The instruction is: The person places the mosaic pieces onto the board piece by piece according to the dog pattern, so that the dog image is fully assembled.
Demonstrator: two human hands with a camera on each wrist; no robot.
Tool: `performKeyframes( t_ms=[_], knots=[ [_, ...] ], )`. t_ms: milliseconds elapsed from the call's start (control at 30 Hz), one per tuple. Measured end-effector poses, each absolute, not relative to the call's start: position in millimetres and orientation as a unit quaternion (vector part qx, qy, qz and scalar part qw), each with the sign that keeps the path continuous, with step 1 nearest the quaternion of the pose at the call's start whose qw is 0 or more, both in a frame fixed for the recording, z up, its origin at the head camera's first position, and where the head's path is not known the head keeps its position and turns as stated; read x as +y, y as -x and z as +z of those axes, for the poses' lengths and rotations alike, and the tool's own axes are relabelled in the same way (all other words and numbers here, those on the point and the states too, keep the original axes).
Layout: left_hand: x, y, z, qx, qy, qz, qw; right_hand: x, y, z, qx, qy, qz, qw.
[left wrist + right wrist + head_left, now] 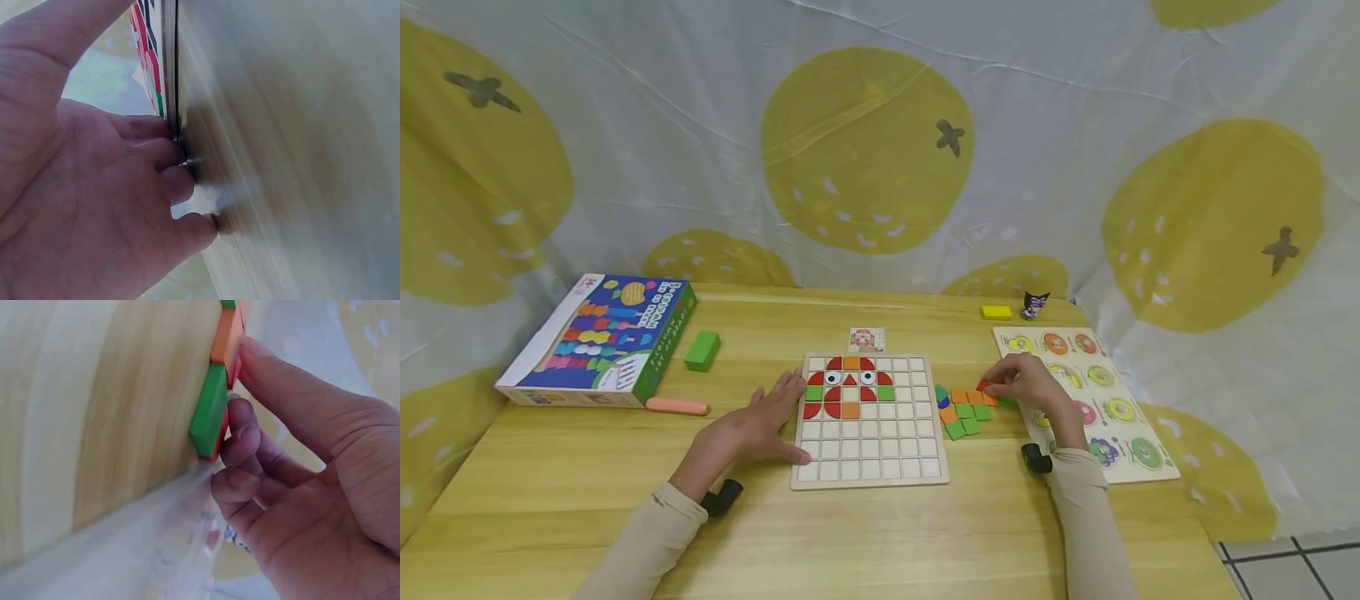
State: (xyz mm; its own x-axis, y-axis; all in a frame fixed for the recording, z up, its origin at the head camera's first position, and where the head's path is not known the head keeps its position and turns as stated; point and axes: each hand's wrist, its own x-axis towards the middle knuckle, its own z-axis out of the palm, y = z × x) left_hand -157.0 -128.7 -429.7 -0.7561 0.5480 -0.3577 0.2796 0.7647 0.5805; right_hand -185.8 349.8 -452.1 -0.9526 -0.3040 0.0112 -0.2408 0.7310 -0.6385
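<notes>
Left hand (760, 423) rests spread against the grid board (869, 454); right hand (1026, 382) pinches a red piece (982, 385).

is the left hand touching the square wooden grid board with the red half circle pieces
Touching. The left wrist view shows the fingertips of the left hand pressed against the edge of the square wooden grid board; the head view shows the hand on the board's left edge.

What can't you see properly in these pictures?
- Head view: the small pattern card is too tiny to read.
- Head view: the right hand covers the red piece it touches.
- Left wrist view: the grid board shows edge-on only, behind the left hand.
</notes>
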Motion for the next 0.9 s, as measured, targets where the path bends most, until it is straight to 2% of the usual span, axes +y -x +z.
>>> performKeyframes(
  t_ms=[267, 433, 567, 700, 900],
  knots=[
    [-130, 156, -432, 0.900, -0.234, 0.259, 0.261, 338, 190, -453, 0.928, 0.125, -0.345, 0.070],
    [-130, 155, -433, 0.900, -0.233, 0.260, 0.261, 326, 188, -446, 0.927, 0.146, -0.342, 0.057],
    [-131, 155, -433, 0.901, -0.230, 0.259, 0.260, 296, 189, -438, 0.894, 0.194, -0.398, 0.068],
    [-132, 155, -432, 0.901, -0.231, 0.260, 0.259, 259, 191, -436, 0.860, 0.232, -0.441, 0.111],
    [-132, 155, -432, 0.900, -0.231, 0.262, 0.261, 214, 191, -442, 0.840, 0.225, -0.470, 0.150]
  ],
)
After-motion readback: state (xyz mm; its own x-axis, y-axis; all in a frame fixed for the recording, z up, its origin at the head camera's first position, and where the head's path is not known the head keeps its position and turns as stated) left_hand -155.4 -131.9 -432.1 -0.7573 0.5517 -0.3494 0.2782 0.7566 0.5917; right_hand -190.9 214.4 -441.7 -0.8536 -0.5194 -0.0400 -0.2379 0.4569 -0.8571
